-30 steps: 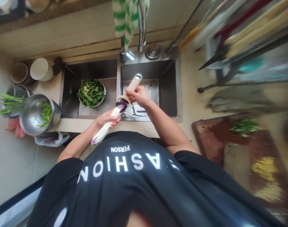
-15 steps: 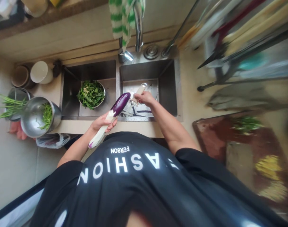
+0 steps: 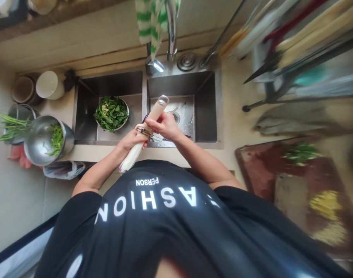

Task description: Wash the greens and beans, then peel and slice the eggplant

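My left hand [image 3: 133, 139] is wrapped round an eggplant [image 3: 132, 157] that slants in front of my shirt. Its near part is peeled white, with a little purple at the end. In my right hand [image 3: 166, 125] is a peeler [image 3: 157, 110] with a pale handle pointing up and away. The peeler's blade end lies over the eggplant, close to my left fingers, and hides most of its purple far part. Beneath my hands, the right sink basin [image 3: 205, 108] has a drain and scattered dark peel strips.
In the left basin [image 3: 85, 92] stands a bowl of leafy greens [image 3: 111, 114]. A metal pot [image 3: 39, 141] with cut greens is at the left, beside a white bowl [image 3: 49, 85]. At the right, a cutting board [image 3: 254, 164] carries a cleaver [image 3: 291, 200] and chopped ingredients. A faucet [image 3: 171, 31] rises behind.
My right hand has brought the peeler back toward me along the eggplant, from its far tip to near my left hand. The left hand and eggplant have shifted slightly right and up.
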A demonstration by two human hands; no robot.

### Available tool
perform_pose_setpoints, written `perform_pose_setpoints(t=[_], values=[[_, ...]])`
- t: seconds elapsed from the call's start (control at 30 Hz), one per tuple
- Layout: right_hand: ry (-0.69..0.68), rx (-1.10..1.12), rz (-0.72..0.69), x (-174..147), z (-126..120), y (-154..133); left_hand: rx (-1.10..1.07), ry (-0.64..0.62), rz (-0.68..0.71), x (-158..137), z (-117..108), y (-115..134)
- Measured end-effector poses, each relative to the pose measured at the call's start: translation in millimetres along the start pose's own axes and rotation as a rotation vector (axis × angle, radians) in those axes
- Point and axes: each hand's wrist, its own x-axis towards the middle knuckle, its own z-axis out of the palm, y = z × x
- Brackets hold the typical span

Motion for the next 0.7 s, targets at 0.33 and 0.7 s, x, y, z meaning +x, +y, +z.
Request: perform_pose_setpoints(t=[0.33,0.7], values=[[0.066,0.077,0.088,31.5,-24.6,15.2,-0.012,-0.168,-0.040,-14.8,-10.2,-3.8],[0.197,0.314,0.395,59.7,-57.8,63.8,-0.111,-0.207,-0.035,-24.8,-22.8,-27.9]])
